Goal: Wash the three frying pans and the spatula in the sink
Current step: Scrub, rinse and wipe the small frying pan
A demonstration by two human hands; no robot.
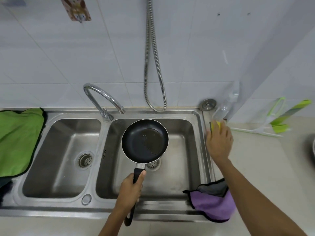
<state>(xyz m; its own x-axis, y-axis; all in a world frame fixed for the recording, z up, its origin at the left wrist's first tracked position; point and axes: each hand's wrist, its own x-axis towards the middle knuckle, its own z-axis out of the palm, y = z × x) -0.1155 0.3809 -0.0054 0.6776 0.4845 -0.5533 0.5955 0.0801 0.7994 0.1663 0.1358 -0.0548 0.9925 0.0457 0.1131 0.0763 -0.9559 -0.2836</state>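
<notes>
A small black frying pan (144,141) with a puddle of water in it hangs level over the right basin of the steel double sink (197,132). My left hand (130,190) is shut on its black handle, thumb along the top. My right hand (219,143) rests on the counter just right of the sink, fingers curled over a yellow and dark green sponge (216,126). No other pan and no spatula are in view.
A curved tap (104,97) stands between the basins, and a metal hose (154,65) hangs on the tiled wall. A green cloth (18,140) lies at left, a purple cloth (213,204) over the sink's right front corner. A clear bottle (221,110) stands behind the sponge.
</notes>
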